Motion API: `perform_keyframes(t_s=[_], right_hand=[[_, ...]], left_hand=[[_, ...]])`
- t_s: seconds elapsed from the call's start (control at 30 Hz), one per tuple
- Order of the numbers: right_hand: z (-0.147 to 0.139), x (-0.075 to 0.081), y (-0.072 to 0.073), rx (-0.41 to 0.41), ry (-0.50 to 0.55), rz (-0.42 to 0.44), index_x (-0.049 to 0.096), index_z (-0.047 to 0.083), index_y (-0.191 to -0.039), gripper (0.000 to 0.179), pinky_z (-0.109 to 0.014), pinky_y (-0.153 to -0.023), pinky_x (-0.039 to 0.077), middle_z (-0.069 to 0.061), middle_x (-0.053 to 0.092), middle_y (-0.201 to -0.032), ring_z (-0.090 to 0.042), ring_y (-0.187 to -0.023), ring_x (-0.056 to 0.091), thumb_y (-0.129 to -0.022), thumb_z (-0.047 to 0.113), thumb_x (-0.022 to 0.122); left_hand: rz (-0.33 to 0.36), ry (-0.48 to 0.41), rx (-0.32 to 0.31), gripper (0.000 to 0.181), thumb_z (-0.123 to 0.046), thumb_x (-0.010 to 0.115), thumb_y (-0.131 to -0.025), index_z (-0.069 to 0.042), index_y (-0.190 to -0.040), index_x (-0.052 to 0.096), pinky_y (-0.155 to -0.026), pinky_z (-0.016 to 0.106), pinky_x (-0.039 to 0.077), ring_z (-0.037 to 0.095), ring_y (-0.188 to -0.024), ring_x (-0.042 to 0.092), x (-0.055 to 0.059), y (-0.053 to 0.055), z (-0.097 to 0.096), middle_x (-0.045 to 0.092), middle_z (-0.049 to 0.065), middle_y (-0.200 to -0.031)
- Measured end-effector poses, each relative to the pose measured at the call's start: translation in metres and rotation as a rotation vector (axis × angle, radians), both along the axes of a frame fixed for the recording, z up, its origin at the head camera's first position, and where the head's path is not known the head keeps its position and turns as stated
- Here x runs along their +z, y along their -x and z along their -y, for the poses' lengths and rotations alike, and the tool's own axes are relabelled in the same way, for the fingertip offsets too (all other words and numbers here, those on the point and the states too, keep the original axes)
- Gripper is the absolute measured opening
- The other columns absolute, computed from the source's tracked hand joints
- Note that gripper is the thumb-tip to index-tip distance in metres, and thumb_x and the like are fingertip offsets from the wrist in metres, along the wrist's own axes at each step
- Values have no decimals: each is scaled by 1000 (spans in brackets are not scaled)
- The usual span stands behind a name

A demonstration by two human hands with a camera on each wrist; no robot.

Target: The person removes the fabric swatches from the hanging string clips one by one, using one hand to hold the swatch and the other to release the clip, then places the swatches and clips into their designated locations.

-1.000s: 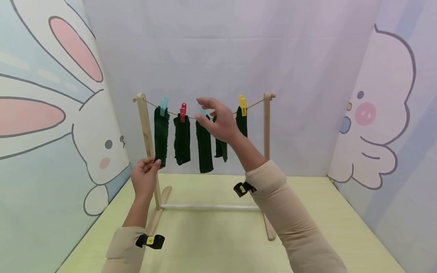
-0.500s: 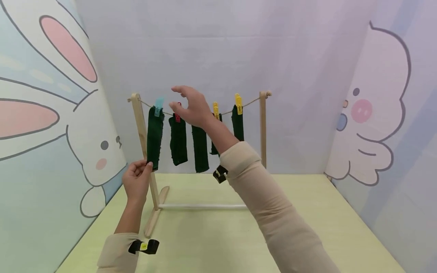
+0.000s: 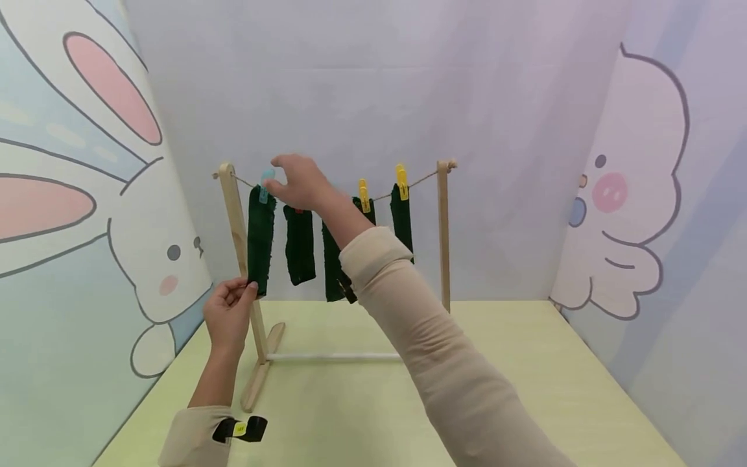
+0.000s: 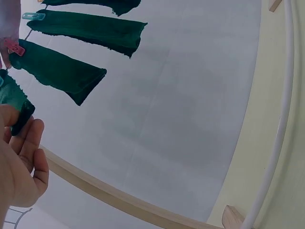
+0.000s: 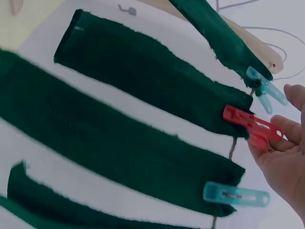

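Dark green cloth strips hang from a string, each under a plastic clothespin. My left hand (image 3: 227, 318) pinches the lower end of the leftmost cloth strip (image 3: 260, 243) between thumb and fingers. At that strip's top is a light blue clothespin (image 5: 267, 88). My right hand (image 3: 303, 185) reaches up to it, thumb and fingers spread apart around the handle end in the right wrist view. Behind the right fingers sits a red clothespin (image 5: 252, 125) on the second strip (image 3: 300, 250), mostly covered in the head view. Another light blue clothespin (image 5: 236, 194) grips the third strip.
Two yellow clothespins, one nearer the middle (image 3: 364, 194) and one farther right (image 3: 401, 181), hold more strips. The string runs between a left wooden post (image 3: 233, 214) and a right wooden post (image 3: 444, 240). A white rod (image 3: 332, 357) joins their feet on the pale yellow table (image 3: 513, 376).
My right hand has moved left along the string, past the middle and red clothespins, to the leftmost blue one. The left hand keeps its pinch on the strip's lower end.
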State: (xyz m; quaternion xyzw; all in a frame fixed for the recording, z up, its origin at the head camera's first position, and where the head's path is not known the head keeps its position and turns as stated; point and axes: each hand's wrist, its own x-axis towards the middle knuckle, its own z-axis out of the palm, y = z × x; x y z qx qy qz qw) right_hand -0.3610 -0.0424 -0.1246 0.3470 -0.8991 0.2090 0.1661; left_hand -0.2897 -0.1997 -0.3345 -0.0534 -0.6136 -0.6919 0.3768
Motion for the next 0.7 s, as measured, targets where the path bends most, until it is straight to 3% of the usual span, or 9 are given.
perform_keyframes(t_s=[0.2,0.37,0.7], right_hand=[[7,-11,5,41,217,133,44,5,-137,48,-20,-87,41,-7,49,-132,-15,-118,46,-96,30,52],[5,-13,3,82,378,137,58,3,-124,37,-17,-73,45,-6,61,-111,-13,-99,55,-92,23,60],[6,-15,-3,135,407,56,62,2,-116,29,-15,-72,44,-4,63,-99,-11,-89,57,-90,17,62]], left_hand=[[14,-22,-16,11,2,67,-83,7,-92,62,-65,17,50,9,-61,64,-4,0,5,64,3,-72],[15,-37,-14,11,1,66,-84,6,-93,62,-67,17,50,9,-62,64,-3,-1,9,64,1,-72],[-13,-39,-9,10,3,67,-83,6,-89,61,-65,16,50,8,-62,64,-1,-2,9,64,0,-71]])
